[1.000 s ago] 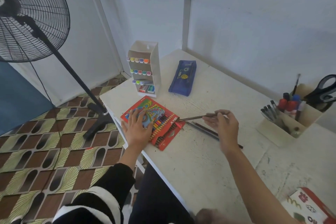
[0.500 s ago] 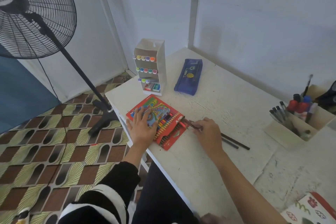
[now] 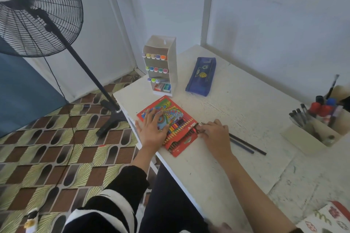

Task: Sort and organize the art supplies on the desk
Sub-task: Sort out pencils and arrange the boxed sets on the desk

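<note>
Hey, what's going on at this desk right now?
A person is packing colored pencils away. The left hand presses flat on the red pencil box, steadying it on the desk. The right hand pinches a dark pencil at the box's open end, seemingly sliding it in. Two more pencils lie loose beside that hand.

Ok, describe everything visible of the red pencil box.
The red pencil box is flat cardboard, swirly multicoloured print, with a window showing coloured pencils. It lies askew at the left edge of the desk, end flap open. The left hand presses its cover; the right hand holds a dark pencil at the opening.
</note>
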`<state>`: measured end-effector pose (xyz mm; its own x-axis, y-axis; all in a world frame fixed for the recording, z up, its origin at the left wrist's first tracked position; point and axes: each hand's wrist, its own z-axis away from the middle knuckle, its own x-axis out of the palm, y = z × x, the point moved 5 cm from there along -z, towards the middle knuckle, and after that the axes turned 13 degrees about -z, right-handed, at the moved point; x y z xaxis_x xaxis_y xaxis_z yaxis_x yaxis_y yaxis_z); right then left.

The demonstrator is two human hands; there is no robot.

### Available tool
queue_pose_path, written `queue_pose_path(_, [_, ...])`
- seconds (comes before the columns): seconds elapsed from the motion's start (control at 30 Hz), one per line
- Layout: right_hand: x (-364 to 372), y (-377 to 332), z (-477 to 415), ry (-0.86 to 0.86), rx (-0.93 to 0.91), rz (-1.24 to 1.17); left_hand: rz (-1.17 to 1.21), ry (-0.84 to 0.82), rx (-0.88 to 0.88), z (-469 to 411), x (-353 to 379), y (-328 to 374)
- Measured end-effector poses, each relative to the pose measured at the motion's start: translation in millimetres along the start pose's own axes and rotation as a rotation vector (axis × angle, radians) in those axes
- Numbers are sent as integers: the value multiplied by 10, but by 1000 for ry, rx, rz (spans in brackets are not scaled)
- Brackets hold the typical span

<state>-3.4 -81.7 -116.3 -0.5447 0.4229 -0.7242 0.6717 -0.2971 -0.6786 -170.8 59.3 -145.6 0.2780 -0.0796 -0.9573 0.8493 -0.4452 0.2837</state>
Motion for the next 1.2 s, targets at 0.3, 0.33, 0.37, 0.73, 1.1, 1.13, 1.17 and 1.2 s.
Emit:
queue_pose_path(0.3, [-477, 349, -72, 150, 151, 97, 2, 4, -2, -10, 18, -1])
queue_pose_path(0.33, [-520, 438, -42, 148, 200, 114, 1, 4, -3, -10, 19, 2])
queue_pose_path(0.37, [-547, 509, -10, 147, 232, 120, -2, 6, -4, -11, 18, 4])
queue_pose_path(0.73, [-537, 557, 142, 41, 178, -60, -6, 11, 2, -19, 25, -3])
queue_pose_path(1.1, [-565, 572, 306, 109, 231, -54, -2, 19, -11, -6, 11, 2])
queue_pose_path(1.13, [-571, 561, 312, 113, 232, -17, -2, 21, -13, -5, 9, 3])
queue_pose_path(1.17, [-593, 544, 317, 128, 239, 6, -4, 21, -14, -5, 7, 3])
queue_pose_path(1.2, [-628, 523, 320, 147, 256, 4, -6, 22, -13, -6, 2, 5])
